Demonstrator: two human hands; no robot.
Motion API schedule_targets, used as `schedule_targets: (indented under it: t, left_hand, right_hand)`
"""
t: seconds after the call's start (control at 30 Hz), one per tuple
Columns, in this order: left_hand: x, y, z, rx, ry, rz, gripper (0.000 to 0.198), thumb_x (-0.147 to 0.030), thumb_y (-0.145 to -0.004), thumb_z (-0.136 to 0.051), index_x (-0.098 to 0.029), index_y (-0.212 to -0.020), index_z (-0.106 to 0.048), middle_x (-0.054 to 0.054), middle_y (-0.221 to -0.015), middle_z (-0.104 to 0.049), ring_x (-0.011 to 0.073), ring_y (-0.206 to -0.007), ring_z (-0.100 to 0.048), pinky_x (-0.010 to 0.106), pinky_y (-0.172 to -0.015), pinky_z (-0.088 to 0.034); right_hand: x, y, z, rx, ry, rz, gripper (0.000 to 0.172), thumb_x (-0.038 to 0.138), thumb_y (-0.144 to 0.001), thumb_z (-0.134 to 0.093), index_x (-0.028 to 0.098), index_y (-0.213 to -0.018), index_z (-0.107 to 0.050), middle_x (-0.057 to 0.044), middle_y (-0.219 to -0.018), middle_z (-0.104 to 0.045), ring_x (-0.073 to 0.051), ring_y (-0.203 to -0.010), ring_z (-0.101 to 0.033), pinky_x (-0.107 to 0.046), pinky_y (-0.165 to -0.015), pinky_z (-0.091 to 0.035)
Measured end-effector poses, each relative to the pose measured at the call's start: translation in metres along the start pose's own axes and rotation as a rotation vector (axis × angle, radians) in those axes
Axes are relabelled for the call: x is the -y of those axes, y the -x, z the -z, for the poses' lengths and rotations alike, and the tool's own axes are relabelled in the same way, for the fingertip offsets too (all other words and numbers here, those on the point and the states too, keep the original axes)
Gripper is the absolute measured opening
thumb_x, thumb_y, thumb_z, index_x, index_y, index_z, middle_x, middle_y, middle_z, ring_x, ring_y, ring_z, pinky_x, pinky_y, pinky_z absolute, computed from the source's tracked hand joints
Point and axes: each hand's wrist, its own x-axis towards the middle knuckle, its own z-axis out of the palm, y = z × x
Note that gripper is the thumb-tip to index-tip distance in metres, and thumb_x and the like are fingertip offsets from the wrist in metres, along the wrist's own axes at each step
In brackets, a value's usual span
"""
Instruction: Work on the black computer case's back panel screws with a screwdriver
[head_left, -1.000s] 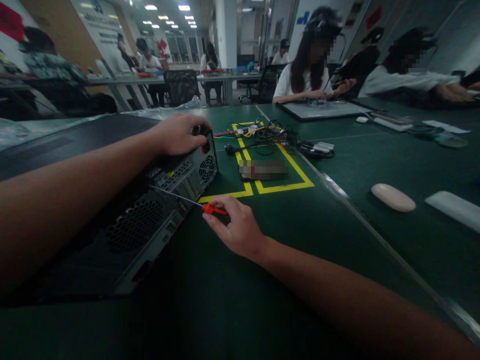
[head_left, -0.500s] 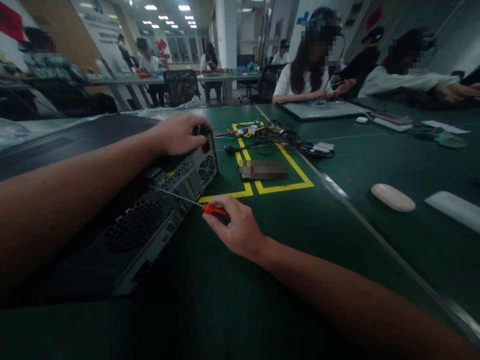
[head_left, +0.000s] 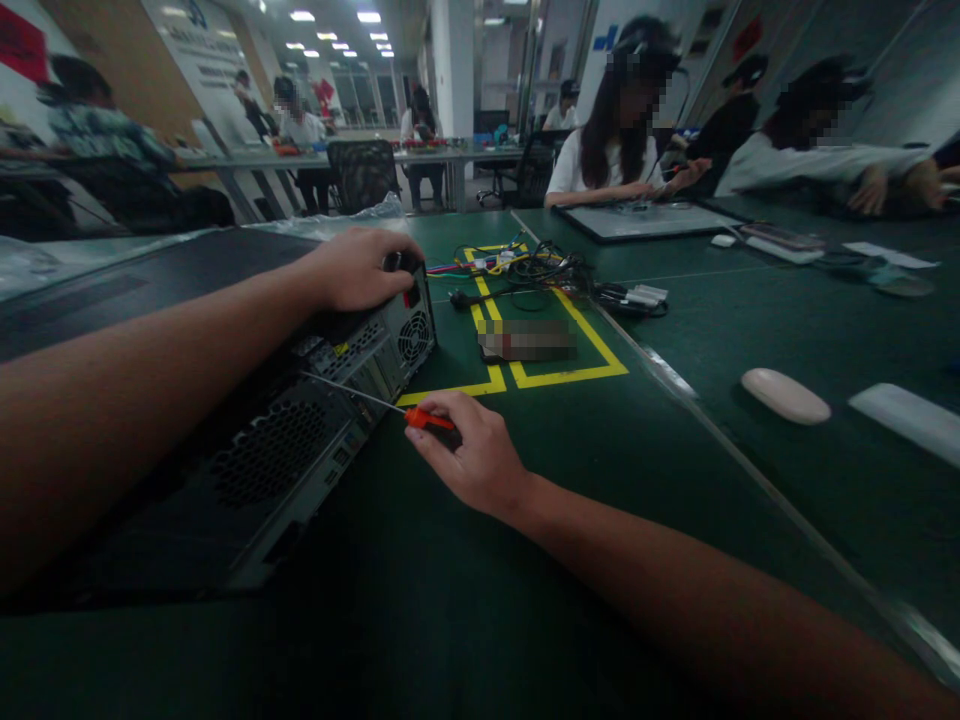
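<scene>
A black computer case (head_left: 247,470) lies on its side on the green table (head_left: 615,470), its rear panel with vents and a fan grille facing me. My left hand (head_left: 360,268) rests on the case's far top corner, fingers curled over the edge. My right hand (head_left: 472,455) pinches the orange handle of a screwdriver (head_left: 390,405). The thin shaft runs left, with its tip against the rear panel.
Yellow tape marks a rectangle (head_left: 555,372) holding tangled cables (head_left: 540,265) and a flat dark item. A white mouse-shaped object (head_left: 785,394) and a white bar (head_left: 904,420) lie at right. Other people work across the table at a flat panel (head_left: 645,218).
</scene>
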Motion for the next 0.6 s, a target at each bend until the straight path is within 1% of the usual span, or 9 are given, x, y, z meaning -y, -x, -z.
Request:
schedule_targets:
  t: [0.23, 0.4, 0.53, 0.6]
  left_hand:
    - [0.0018, -0.0007, -0.0002, 0.003, 0.003, 0.003, 0.058, -0.046, -0.084, -0.052, -0.025, -0.135, -0.071, 0.009, -0.126, -0.072, 0.0327, -0.117, -0.064, 0.043, -0.108, -0.046]
    - [0.0008, -0.0005, -0.0003, -0.004, -0.001, 0.002, 0.059, -0.046, -0.084, -0.051, -0.022, -0.135, -0.071, 0.011, -0.126, -0.072, 0.0345, -0.119, -0.064, 0.046, -0.108, -0.046]
    - [0.0013, -0.0004, 0.0001, 0.002, 0.012, 0.001, 0.059, -0.046, -0.083, -0.053, -0.023, -0.135, -0.071, 0.011, -0.126, -0.072, 0.0356, -0.119, -0.064, 0.047, -0.109, -0.045]
    - [0.0017, -0.0003, 0.0002, 0.001, 0.015, -0.001, 0.059, -0.046, -0.083, -0.053, -0.025, -0.135, -0.071, 0.011, -0.126, -0.073, 0.0355, -0.119, -0.063, 0.048, -0.109, -0.045]
  right_hand:
    - [0.0014, -0.0006, 0.0011, -0.021, 0.025, 0.025, 0.025, 0.041, -0.103, -0.059, 0.02, -0.114, -0.067, -0.006, -0.1, -0.073, -0.017, -0.089, -0.069, -0.032, -0.082, -0.056]
    - [0.0031, -0.0014, 0.0017, 0.012, 0.043, 0.002, 0.027, 0.041, -0.105, -0.055, 0.02, -0.114, -0.069, -0.006, -0.102, -0.074, -0.018, -0.093, -0.069, -0.033, -0.086, -0.056]
    - [0.0031, -0.0008, 0.0004, -0.014, -0.007, -0.019, 0.029, 0.042, -0.1, -0.063, 0.022, -0.12, -0.064, -0.006, -0.106, -0.075, -0.017, -0.091, -0.071, -0.031, -0.083, -0.057]
    - [0.0024, -0.0007, 0.0002, -0.018, -0.009, -0.021, 0.029, 0.041, -0.097, -0.067, 0.023, -0.118, -0.062, -0.004, -0.105, -0.075, -0.017, -0.09, -0.071, -0.031, -0.082, -0.058]
